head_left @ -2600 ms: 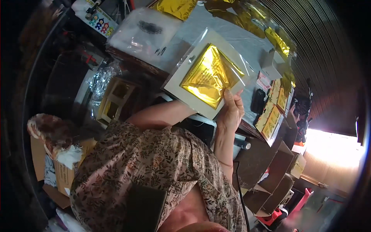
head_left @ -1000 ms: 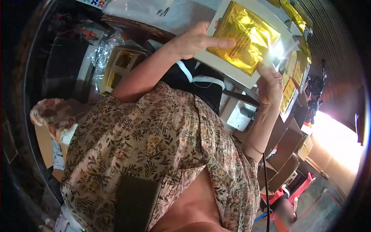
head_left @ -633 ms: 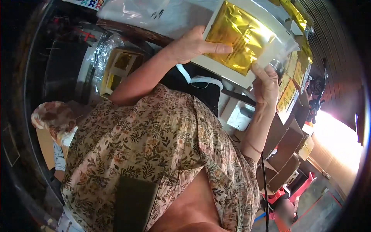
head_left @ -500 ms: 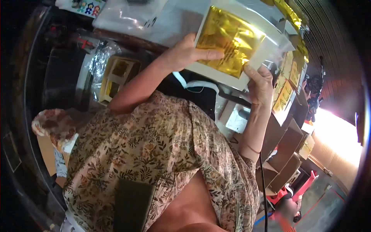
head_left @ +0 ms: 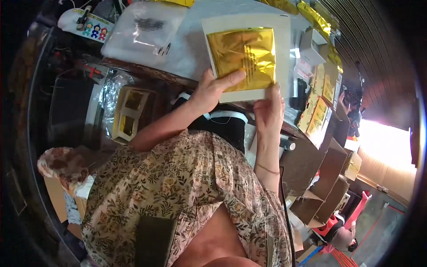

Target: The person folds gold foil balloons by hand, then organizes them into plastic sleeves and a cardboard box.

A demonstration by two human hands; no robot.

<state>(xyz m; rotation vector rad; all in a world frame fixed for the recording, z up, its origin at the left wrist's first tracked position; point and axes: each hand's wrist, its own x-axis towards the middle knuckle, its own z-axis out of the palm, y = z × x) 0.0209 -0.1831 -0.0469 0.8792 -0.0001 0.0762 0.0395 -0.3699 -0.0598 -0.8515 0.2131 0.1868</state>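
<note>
A shiny gold foil sheet (head_left: 255,49) with dark print lies on a pale flat card (head_left: 240,21) over the table's near edge. My left hand (head_left: 210,92) grips the card's lower left edge, thumb stretched over the foil and fingers hidden underneath. At the lower right corner, my right hand (head_left: 269,111) pinches the card's edge, a digit pressed by the foil's corner. Whether the foil is fixed to the card I cannot tell.
Clear plastic bags (head_left: 144,26) are stacked on the table's left. A small white box (head_left: 312,48) and more gold foil (head_left: 313,17) sit at the right. Open cardboard boxes (head_left: 307,164) stand beside me. Another person (head_left: 343,238) is at lower right.
The card with its foil has shifted left in view and turned from a slant to nearly square with me. Both hands have moved along with it, keeping their grip.
</note>
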